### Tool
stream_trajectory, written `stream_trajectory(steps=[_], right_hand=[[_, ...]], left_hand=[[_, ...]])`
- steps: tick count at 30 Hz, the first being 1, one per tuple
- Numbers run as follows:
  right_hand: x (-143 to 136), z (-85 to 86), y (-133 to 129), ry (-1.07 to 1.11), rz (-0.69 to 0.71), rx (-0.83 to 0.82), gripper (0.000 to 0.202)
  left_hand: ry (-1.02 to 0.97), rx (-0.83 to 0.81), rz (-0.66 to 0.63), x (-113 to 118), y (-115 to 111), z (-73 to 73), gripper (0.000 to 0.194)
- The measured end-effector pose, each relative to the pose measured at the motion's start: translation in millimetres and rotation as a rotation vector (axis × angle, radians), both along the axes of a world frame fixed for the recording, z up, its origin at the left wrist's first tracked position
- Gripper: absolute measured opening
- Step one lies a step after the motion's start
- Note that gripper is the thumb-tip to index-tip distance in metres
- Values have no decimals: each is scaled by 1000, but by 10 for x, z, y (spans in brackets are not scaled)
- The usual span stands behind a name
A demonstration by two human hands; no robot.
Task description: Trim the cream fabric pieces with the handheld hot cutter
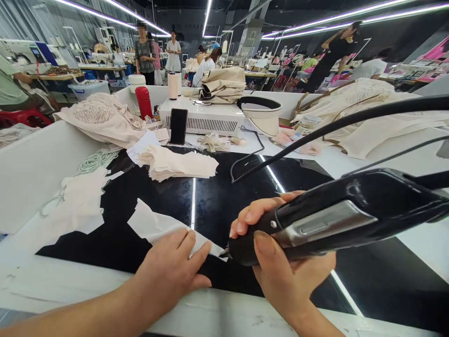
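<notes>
My right hand [280, 267] is wrapped around a bulky black corded handheld tool [326, 224] with a silver plate on its side. Its small metal tip [224, 253] meets the right end of a white fabric piece [154, 223] on the glossy black board [119, 252]. My left hand [175, 262] lies on that same fabric, pressing it down with the fingers extended and the thumb apart. The exact contact under the tool's tip is too small to make out.
Beyond my hands lies a stack of cream fabric pieces [178, 163]; more cut pieces [84, 199] are at the left. A phone [178, 126] leans against a white vented box [210, 122]. The thick black cable [361, 114] arches across the right. Lace garments [101, 114] sit at the back left.
</notes>
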State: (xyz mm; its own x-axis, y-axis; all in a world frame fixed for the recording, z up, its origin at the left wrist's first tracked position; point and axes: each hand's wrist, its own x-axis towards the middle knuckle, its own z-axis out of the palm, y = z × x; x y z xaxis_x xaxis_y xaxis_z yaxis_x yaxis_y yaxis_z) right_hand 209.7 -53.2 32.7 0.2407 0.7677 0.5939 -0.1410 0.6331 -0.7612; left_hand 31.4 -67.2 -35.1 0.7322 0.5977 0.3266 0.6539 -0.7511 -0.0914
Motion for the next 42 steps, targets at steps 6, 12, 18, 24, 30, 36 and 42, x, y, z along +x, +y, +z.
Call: stream_trajectory(steps=[6,12,18,24,30,36,42], right_hand=[[-15,18,-12,-1,15,3,28],[-64,34,124,84,-12,23,41],[-148,-3,247,63,15,1,38],[-179,-42,266,49,30,-6,36],[-240,-33,343,78,44,11,39],[-274,-62,365,34,49,-7,36],[-305,-40,418,86,72,28,40]], left_hand=[[-12,43,60,59,-115,-45,79],[-25,60,64,62,-144,-128,80],[-58,74,47,60,-128,-176,82],[-93,84,37,56,-135,-192,88],[-113,82,26,45,-117,-199,83],[-134,68,17,34,-121,-207,83],[-132,64,26,40,-121,-185,85]])
